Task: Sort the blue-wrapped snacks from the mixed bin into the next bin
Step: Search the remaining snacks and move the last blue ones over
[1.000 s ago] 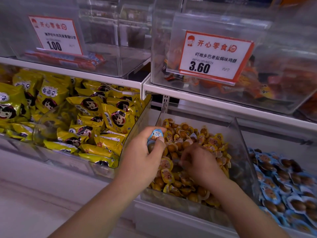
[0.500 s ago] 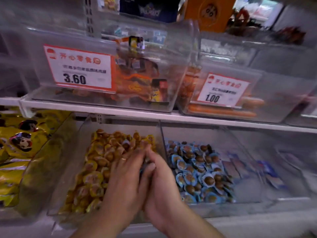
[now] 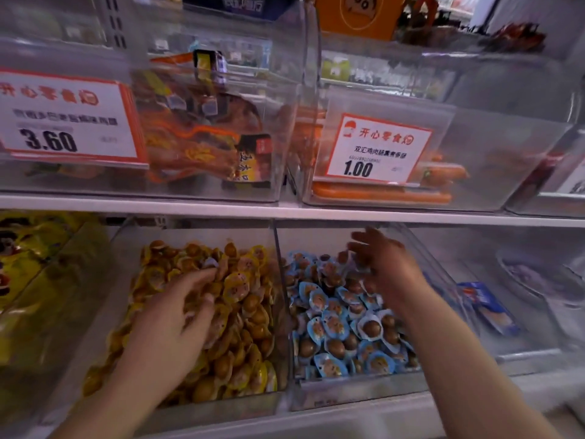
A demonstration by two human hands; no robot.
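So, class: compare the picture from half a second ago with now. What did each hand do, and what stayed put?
The hands, pressed together over the divider then, have parted. The right hand swung right over the blue bin, fingers spread and blurred; any release is unclear. The left hand went back onto the yellow snacks in the mixed bin, fingers spread. The bins and price tags did not move.

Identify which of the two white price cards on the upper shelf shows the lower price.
The right-hand price card, reading 1.00; the left-hand price card reads 3.60.
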